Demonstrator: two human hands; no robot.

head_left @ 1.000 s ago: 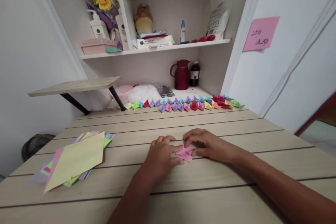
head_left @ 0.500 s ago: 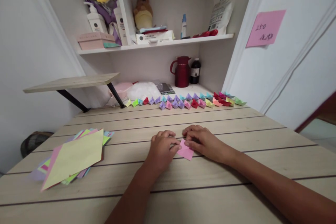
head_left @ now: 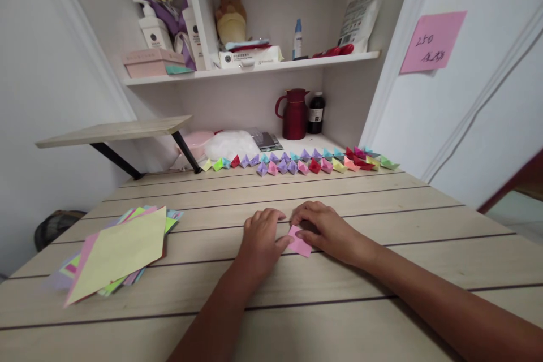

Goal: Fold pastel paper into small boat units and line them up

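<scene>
A small folded piece of pink paper lies on the wooden tabletop between my two hands. The thumb of my left hand touches the paper's left edge, while its fingers are stretched forward, apart from the thumb. From the other side, my right hand has its thumb on the paper and its fingers bent around the far edge. Part of the paper is hidden under the right thumb. Behind the hands stand rows of small folded paper boats in several colours.
A stack of coloured paper sheets rests on the left of the tabletop. Beyond it stands a raised wooden shelf on black legs. A red jug and a dark bottle stand at the back, below a white shelf.
My left index finger has lifted off the paper, opening a gap to the thumb. The right hand has shifted slightly left over the paper.
</scene>
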